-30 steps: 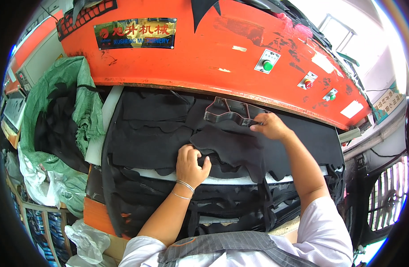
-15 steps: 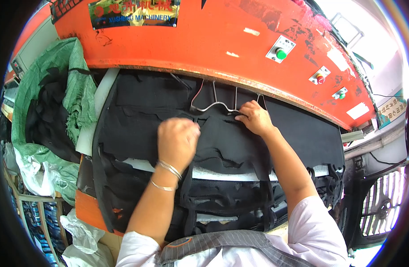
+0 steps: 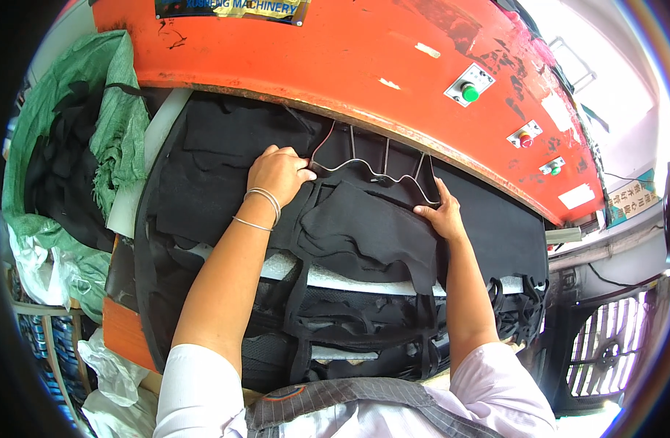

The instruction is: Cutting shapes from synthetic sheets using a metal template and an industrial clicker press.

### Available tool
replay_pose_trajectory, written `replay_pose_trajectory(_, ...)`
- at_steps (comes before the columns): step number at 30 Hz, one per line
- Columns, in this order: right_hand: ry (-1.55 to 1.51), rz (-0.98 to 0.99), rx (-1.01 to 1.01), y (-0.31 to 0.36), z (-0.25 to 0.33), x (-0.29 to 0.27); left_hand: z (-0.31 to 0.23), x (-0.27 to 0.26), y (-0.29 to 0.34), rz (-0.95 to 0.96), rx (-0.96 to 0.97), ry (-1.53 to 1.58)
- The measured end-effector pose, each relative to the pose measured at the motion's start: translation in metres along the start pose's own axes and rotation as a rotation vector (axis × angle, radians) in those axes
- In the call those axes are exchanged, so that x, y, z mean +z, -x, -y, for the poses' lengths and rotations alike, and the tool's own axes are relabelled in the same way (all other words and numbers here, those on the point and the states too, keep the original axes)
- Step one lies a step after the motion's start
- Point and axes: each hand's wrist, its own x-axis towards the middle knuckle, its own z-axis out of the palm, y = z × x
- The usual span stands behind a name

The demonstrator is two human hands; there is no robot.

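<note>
A metal cutting die (image 3: 358, 162) with a wavy front edge and thin cross bars lies on black sheet material (image 3: 225, 175), its back part hidden under the orange machine. At its left corner my left hand (image 3: 279, 177) closes thumb and fingers on the rim. The opposite corner is gripped by my right hand (image 3: 444, 212), fingers along the outer side and thumb at the front. Just in front of the die, between my forearms, lie loose cut black pieces (image 3: 368, 233) with curved edges.
The orange machine beam (image 3: 335, 66) spans the far side, with a green button (image 3: 469, 92) and a red button (image 3: 525, 139). At left stands a green woven sack (image 3: 123, 139) of black scraps. Black strips (image 3: 349, 314) hang over the near edge; a fan (image 3: 605, 350) stands at right.
My left hand has moved up and away onto the die's left corner. My right hand has shifted to its right corner. The die sits further out from under the beam.
</note>
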Motion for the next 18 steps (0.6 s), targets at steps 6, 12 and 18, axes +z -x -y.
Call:
replay_pose_trajectory(6,-0.070,0.002,-0.059,-0.001,-0.002,-0.002,-0.003,0.000,0.000,-0.064,0.065,-0.005)
replay_pose_trajectory(12,0.006,-0.040,-0.065,-0.005,0.005,-0.006,-0.014,-0.002,-0.006,-0.072,0.062,-0.045)
replay_pose_trajectory(18,0.084,-0.093,-0.041,-0.003,0.005,-0.014,-0.026,-0.003,-0.010,-0.063,0.019,-0.103)
